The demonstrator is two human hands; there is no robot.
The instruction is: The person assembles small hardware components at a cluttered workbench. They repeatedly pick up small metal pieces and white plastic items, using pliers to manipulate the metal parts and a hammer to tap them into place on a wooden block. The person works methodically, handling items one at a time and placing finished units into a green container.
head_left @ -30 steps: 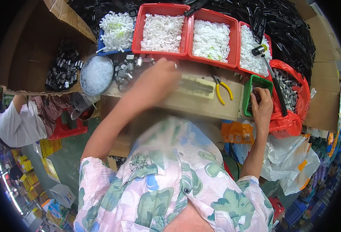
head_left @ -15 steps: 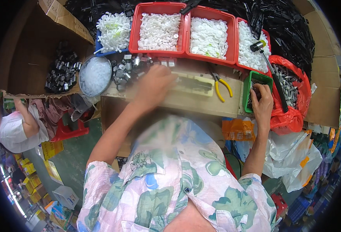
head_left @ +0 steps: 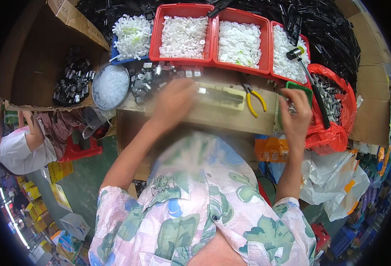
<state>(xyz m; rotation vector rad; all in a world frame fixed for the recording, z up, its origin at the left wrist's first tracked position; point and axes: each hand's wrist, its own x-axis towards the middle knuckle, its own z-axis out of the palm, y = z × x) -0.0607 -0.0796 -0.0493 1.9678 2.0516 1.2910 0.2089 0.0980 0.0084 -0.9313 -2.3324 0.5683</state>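
Note:
My left hand [head_left: 174, 103] is over the left end of a long cream block [head_left: 224, 98] with a black piece in its slot. Its fingers are smeared by motion; a small silver bit [head_left: 201, 90] shows at their tips, and whether they grip it is unclear. My right hand [head_left: 296, 116] is raised at the near edge of a green tray [head_left: 307, 90] of small metal pieces. Its thumb and fingers curl together; anything between them is too small to name. Between the hands lie yellow-handled pliers [head_left: 256, 103]. Several small metal motors [head_left: 146, 80] are heaped beyond my left hand.
Red trays [head_left: 213, 60] and a blue tray [head_left: 112, 53] of white plastic parts line the back. A hammer [head_left: 313, 84] leans beside a red bag [head_left: 326, 137] of grey pieces. At left are a round clear-rimmed dish [head_left: 110, 87] and a cardboard box [head_left: 27, 66] holding more motors.
My right hand has lifted from inside the green tray and come toward me a little. My left hand has shifted slightly nearer me, still beside the cream block.

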